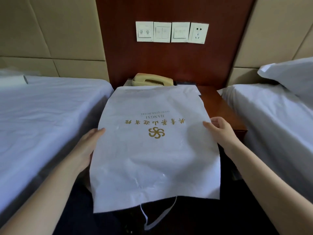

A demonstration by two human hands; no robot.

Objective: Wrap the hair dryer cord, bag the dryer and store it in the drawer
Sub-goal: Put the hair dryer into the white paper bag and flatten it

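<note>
A large white fabric bag (pixel 152 150) with a gold hotel logo is held out flat in front of me, over the wooden nightstand (pixel 221 109). My left hand (pixel 88 146) grips its left edge, thumb on top and fingers underneath. Its right edge is pinched by my right hand (pixel 220 131). A white drawstring (pixel 152 221) dangles from the near end of the bag. The hair dryer, its cord and the drawer are hidden from view.
A beige telephone (pixel 152 80) sits at the back of the nightstand, half behind the bag. White-sheeted beds flank me, the left bed (pixel 42 116) and the right bed (pixel 274 116) with a pillow (pixel 291 75). Wall switches and a socket (pixel 198 33) are above.
</note>
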